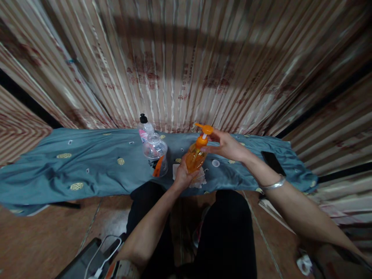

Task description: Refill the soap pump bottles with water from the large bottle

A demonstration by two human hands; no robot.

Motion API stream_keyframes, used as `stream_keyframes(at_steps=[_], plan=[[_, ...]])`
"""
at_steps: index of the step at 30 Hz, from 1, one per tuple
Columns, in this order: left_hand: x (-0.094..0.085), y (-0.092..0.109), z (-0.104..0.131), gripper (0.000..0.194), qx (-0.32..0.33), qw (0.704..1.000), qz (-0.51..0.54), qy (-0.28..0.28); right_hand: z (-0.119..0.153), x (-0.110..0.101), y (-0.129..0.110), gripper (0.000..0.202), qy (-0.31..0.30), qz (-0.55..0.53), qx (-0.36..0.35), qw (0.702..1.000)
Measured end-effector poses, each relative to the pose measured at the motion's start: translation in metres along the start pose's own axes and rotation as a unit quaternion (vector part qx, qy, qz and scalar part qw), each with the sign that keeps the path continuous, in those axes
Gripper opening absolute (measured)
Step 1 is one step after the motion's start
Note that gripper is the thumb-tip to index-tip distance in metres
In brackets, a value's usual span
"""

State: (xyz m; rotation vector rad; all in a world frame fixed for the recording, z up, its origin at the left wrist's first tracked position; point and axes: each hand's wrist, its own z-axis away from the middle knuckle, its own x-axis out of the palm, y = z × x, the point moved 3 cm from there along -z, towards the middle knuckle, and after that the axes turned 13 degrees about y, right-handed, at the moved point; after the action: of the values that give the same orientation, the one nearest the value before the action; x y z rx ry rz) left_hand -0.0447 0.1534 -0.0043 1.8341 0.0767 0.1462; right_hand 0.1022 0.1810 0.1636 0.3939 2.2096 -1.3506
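An orange pump bottle with amber liquid leans slightly to the right above the cloth-covered table. Around its lower body my left hand is closed. My right hand is at the orange pump head, its fingers around the neck and collar from the right. To the left stands a clear, wide plastic bottle without a cap, an orange and black label on its front. Just behind it is a clear bottle with a black cap and a pink label. White tissue lies under the pump bottle.
A blue-green patterned cloth covers the narrow table. On it are a round clear disc and, at the right, a black phone. Striped curtains hang behind. A box with a white cable is at the lower left.
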Motion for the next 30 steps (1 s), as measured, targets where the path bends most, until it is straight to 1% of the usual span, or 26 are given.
stream_keyframes(at_steps=[3,5,9,14,16,20,21,25,27,30], plan=[[0.000,0.002,0.000,0.075,-0.003,1.000,-0.002,0.003,-0.005,0.001,0.003,0.050,-0.056,-0.062,0.000,0.996],[-0.001,0.003,0.000,0.075,-0.003,1.000,-0.006,0.004,-0.007,0.002,0.004,0.049,-0.067,-0.075,0.005,0.995],[-0.001,0.002,0.000,0.074,0.007,1.000,-0.016,0.002,-0.009,0.004,0.003,0.047,-0.044,-0.054,0.016,0.997],[-0.001,-0.001,0.000,0.076,0.002,1.000,-0.004,0.004,-0.006,0.003,0.000,0.036,0.043,0.026,0.036,0.998],[-0.001,-0.003,-0.001,0.077,0.006,1.000,-0.001,0.001,-0.004,0.003,0.000,0.037,0.058,0.027,0.040,0.997],[-0.001,-0.003,-0.001,0.078,0.005,1.000,-0.025,0.002,-0.004,0.007,0.003,0.057,0.029,-0.061,0.040,0.997],[-0.001,-0.003,0.000,0.077,0.003,1.000,-0.031,0.001,-0.004,0.007,0.004,0.059,0.018,-0.086,0.042,0.995],[-0.002,0.000,0.000,0.075,0.003,0.999,-0.041,-0.003,-0.007,0.008,0.010,0.051,-0.003,-0.138,0.054,0.989],[-0.002,0.000,0.000,0.075,0.008,0.999,-0.038,-0.005,-0.007,0.007,0.012,0.047,0.003,-0.149,0.058,0.987],[-0.001,-0.002,0.000,0.075,0.014,0.999,-0.031,-0.010,-0.007,0.006,0.015,0.048,0.024,-0.169,0.060,0.983]])
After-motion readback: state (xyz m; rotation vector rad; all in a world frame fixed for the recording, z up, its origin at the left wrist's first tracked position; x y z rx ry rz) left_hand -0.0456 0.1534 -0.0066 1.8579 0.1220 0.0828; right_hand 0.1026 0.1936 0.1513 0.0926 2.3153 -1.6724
